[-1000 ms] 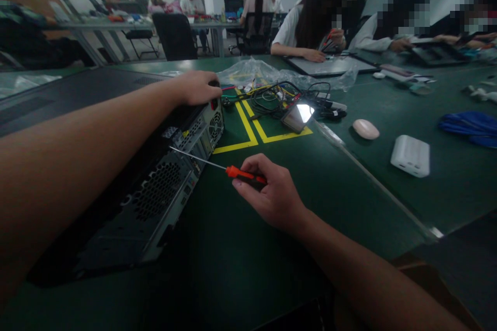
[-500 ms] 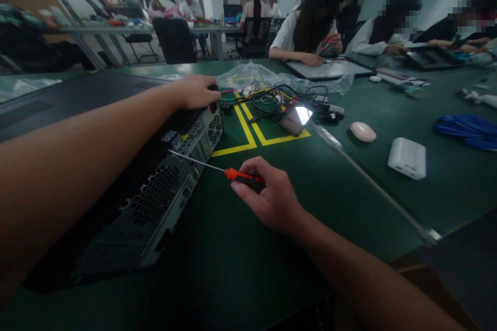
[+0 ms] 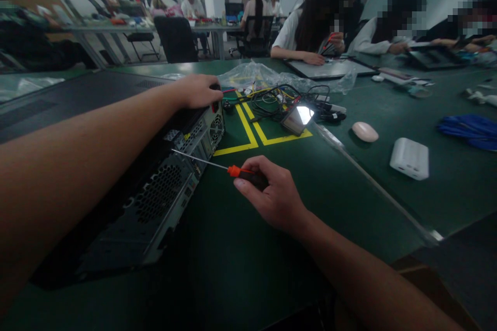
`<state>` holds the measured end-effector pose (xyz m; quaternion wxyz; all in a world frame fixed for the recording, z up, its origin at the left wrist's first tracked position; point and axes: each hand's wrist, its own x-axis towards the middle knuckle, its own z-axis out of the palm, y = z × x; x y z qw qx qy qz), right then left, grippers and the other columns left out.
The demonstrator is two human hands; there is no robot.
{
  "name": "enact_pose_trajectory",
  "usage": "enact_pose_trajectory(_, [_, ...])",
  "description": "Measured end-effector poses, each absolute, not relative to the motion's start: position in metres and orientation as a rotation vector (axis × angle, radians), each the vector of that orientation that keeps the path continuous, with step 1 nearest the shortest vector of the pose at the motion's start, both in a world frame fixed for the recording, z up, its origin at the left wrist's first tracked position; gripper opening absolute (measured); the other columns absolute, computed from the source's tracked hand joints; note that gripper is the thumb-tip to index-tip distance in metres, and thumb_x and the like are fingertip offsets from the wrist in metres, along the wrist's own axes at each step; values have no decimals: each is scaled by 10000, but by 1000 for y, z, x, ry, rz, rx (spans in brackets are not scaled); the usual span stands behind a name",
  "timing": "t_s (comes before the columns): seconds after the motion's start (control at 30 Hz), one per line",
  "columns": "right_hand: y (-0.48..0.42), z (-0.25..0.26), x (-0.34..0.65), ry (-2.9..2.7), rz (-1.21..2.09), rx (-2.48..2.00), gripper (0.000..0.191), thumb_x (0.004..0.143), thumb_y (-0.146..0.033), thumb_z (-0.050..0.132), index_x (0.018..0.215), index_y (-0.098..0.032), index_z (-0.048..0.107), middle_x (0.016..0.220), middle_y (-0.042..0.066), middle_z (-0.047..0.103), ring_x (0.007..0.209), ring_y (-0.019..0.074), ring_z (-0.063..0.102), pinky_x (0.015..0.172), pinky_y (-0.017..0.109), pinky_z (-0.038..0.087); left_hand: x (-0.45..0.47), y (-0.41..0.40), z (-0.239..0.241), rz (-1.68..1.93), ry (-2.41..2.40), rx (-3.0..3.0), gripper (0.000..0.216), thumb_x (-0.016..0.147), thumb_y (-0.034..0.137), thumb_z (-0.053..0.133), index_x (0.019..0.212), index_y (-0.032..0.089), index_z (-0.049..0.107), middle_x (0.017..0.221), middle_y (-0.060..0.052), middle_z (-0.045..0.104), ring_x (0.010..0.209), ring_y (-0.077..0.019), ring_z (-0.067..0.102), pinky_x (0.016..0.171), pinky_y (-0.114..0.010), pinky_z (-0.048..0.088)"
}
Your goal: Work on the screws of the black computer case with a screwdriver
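A black desktop computer case (image 3: 155, 201) lies on its side on the green table (image 3: 248, 248), its perforated rear panel facing me. My left hand (image 3: 200, 90) rests curled over the case's far top corner, gripping it. My right hand (image 3: 274, 196) is closed round the red and black handle of a screwdriver (image 3: 233, 169). The thin metal shaft points left, and its tip touches the rear panel near the case's upper edge.
Yellow tape lines (image 3: 248, 132) mark the table behind the case, by a tangle of cables (image 3: 279, 98), a clear plastic bag (image 3: 264, 75) and a small lit device (image 3: 298, 116). A pink mouse (image 3: 365, 131), a white box (image 3: 410, 158) and blue cloth (image 3: 468, 129) lie right. Other people sit opposite.
My right hand has shifted slightly on the screwdriver handle, covering more of the red grip. The left hand and the case stay put.
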<state>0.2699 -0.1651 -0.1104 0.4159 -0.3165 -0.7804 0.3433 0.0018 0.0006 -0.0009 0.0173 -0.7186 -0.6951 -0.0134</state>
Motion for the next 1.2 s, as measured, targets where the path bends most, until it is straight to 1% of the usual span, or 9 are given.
enact_pose_trajectory(0.13, [-165,-109,270,-1962,869,-803,140,1048,-368,772,1054,-234,734,914,7,765,745,164,636,724,319,487,3,-1,-1,-30,-2161,-2232,745,1042,527,455,1667,238,739,1607,-124,790,1505,-374,716,1248,-439,554])
enact_pose_trajectory(0.3, [-165,-107,269,-1979,859,-802,196,1104,-393,724,1063,-214,793,955,42,801,786,181,668,748,334,508,4,-2,0,-60,-2167,-2234,754,1025,544,481,1663,241,744,1601,-130,793,1492,-391,717,1245,-461,559])
enact_pose_trajectory(0.4, [-165,-107,269,-2006,874,-797,213,1126,-396,688,1083,-216,794,956,44,799,800,186,674,757,340,511,2,0,0,-61,-2180,-2250,764,992,557,524,1658,260,751,1574,-128,807,1473,-407,721,1245,-485,560])
enact_pose_trajectory(0.5, [-166,-108,269,-2018,909,-789,194,1092,-423,751,1135,-235,744,939,11,774,769,171,653,753,331,509,0,1,-1,-97,-2170,-2264,786,966,549,545,1674,268,742,1563,-136,813,1480,-432,715,1256,-528,555])
enact_pose_trajectory(0.6, [-167,-109,270,-2016,927,-799,264,1012,-411,828,1163,-263,670,925,-25,740,745,160,635,732,316,503,-1,2,-1,-105,-2156,-2276,788,961,540,551,1681,281,738,1549,-127,823,1483,-434,715,1249,-533,560])
enact_pose_trajectory(0.7, [-167,-110,271,-2020,907,-811,231,1000,-359,797,1140,-274,633,922,-30,727,737,156,628,714,309,486,0,1,-1,-76,-2151,-2269,764,982,534,523,1657,262,756,1562,-130,817,1471,-419,726,1235,-502,566])
enact_pose_trajectory(1.0, [-167,-111,269,-2000,826,-809,133,1003,-287,744,1078,-267,636,819,-56,666,653,137,554,663,300,425,3,-4,4,-19,-2139,-2263,753,995,528,515,1652,249,754,1528,-130,834,1433,-400,734,1189,-461,575])
enact_pose_trajectory(1.1, [-167,-110,269,-1978,798,-825,124,989,-263,743,1051,-267,636,801,-62,656,636,132,533,656,300,416,3,-4,4,-20,-2125,-2276,757,1003,522,501,1667,248,740,1548,-134,825,1445,-399,727,1196,-462,567])
enact_pose_trajectory(1.2, [-166,-109,270,-1971,794,-825,122,975,-252,742,1033,-266,636,804,-58,660,645,132,546,658,297,422,3,-5,5,-23,-2120,-2284,775,998,518,502,1684,234,724,1602,-149,799,1463,-412,718,1213,-481,560])
